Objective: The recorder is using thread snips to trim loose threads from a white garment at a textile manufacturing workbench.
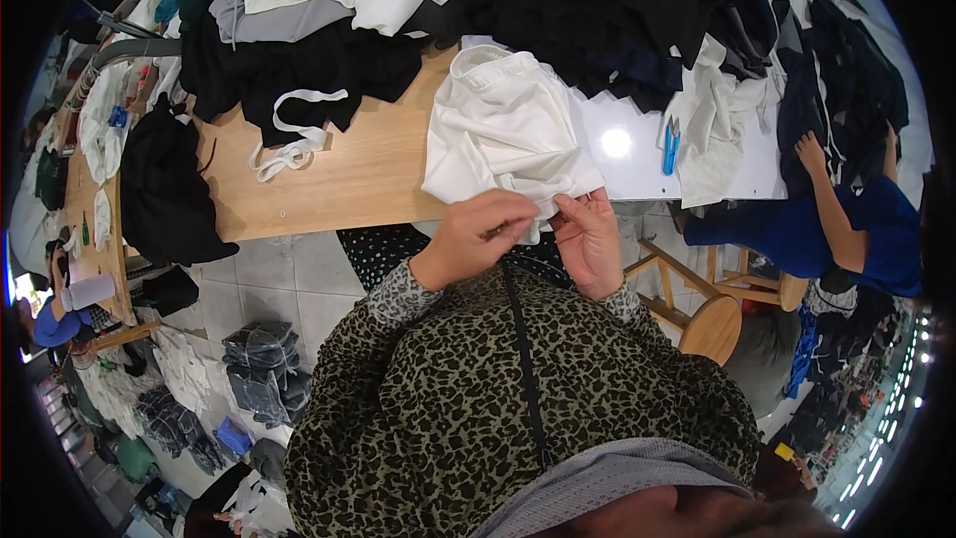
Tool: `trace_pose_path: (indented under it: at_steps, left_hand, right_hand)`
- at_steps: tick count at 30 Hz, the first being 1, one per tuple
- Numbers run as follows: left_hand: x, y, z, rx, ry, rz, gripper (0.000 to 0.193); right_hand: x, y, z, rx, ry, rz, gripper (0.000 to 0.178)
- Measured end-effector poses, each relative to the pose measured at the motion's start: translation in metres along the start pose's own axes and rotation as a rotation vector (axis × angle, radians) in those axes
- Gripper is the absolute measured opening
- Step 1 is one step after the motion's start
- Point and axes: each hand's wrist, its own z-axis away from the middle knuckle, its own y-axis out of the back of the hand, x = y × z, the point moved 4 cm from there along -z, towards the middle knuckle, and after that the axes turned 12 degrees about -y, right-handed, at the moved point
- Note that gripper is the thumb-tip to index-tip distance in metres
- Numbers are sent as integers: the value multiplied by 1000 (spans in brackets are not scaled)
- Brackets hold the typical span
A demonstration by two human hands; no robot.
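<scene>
A white garment (503, 130) with a gathered waistband lies on the wooden table, its near edge hanging over the front. My right hand (590, 244) pinches that near edge between thumb and fingers. Close beside it on the left, my left hand (476, 237) is closed, its fingertips curled in toward the same edge. What the left fingers hold, if anything, is too small to make out. To the right of the garment, blue thread snips (670, 146) lie on the white part of the table.
Black fabric (597, 10) is heaped along the back. A white strip (297, 134) lies on the wooden tabletop (368, 159) at left. A co-worker's arm (836, 204) reaches in at right, near a wooden stool (710, 327). Folded dark bundles (264, 369) sit on the floor.
</scene>
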Motion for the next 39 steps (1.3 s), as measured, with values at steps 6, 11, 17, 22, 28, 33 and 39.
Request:
trace_pose_path:
  at_steps: [6, 11, 17, 22, 28, 33, 39]
  left_hand:
    - [-1, 15, -12, 149, 438, -70, 19]
    - [8, 13, -14, 181, 325, -55, 22]
    - [-1, -6, -4, 234, 612, 529, 14]
    - [-5, -9, 0, 344, 635, 571, 11]
    - [-10, -9, 2, 370, 611, 561, 10]
    - [-12, -10, 0, 351, 638, 579, 10]
    - [-17, -12, -3, 320, 623, 596, 12]
  right_hand:
    - [0, -4, 2, 18, 34, 29, 49]
    - [-1, -6, 1, 31, 51, 48, 50]
    - [4, -8, -3, 13, 53, 133, 51]
    - [8, -11, -5, -1, 65, 118, 51]
    - [8, -13, -7, -20, 50, 26, 48]
    - [9, -11, -10, 1, 48, 27, 45]
    - [9, -11, -11, -9, 51, 27, 44]
